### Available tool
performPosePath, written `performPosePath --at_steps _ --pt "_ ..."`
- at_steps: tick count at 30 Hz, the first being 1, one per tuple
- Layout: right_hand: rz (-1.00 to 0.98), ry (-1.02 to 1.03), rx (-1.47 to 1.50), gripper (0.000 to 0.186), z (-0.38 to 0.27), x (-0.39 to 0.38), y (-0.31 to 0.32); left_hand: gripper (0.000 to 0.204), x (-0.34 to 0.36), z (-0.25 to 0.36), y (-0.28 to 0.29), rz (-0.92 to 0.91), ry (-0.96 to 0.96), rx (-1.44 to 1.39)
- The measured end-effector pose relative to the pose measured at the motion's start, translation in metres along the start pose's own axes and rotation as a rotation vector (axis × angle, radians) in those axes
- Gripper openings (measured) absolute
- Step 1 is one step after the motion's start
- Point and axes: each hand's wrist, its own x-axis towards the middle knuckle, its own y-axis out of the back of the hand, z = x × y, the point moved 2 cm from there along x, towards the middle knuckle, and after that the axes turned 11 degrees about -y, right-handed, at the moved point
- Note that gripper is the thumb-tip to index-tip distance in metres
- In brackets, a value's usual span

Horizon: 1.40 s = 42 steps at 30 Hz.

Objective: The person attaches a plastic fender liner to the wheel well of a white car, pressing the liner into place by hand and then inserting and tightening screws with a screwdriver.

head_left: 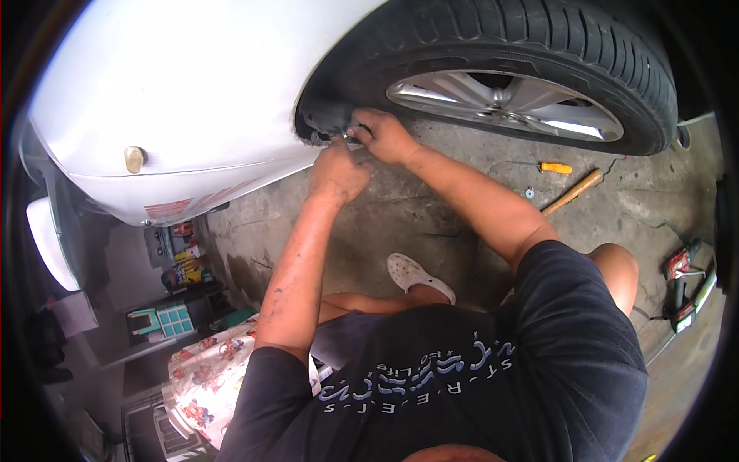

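Both hands meet at the lower corner of the wheel arch on a white car body (192,85), beside a large tyre (531,46) with a silver rim (500,108). My left hand (336,175) is closed, its fingertips at the ragged edge of the dark arch lining (327,119). Close by on the right, my right hand (387,138) has its thumb and finger bent in a pinch. A small dark piece with a bright spot shows between the two hands. Its kind is too small to tell, and the fingers partly hide it.
On the concrete floor (462,181) lie a yellow-handled screwdriver (556,168), a wooden handle (573,191), a small washer-like disc (529,193) and a red and black power tool (681,289). A teal crate (171,319) stands at the left. My shoe (416,277) is below the hands.
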Motion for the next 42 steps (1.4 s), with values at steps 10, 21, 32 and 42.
performPosePath --at_steps 10,21,32,42 --pt "-0.376 -0.838 0.442 0.019 -0.023 -0.002 -0.003 0.066 -0.006 0.006 0.006 0.049 0.028 0.001" --pt "-0.347 -0.420 0.005 0.010 -0.008 0.007 0.016 0.072 -0.001 0.001 0.001 0.008 0.013 0.026" --pt "-0.159 -0.272 0.090 0.012 -0.001 0.005 0.010 0.074 -0.002 0.004 0.003 0.023 -0.026 0.018" --pt "-0.425 -0.658 0.387 0.014 -0.009 0.003 0.008 0.070 -0.002 0.008 0.005 0.011 -0.003 -0.019"
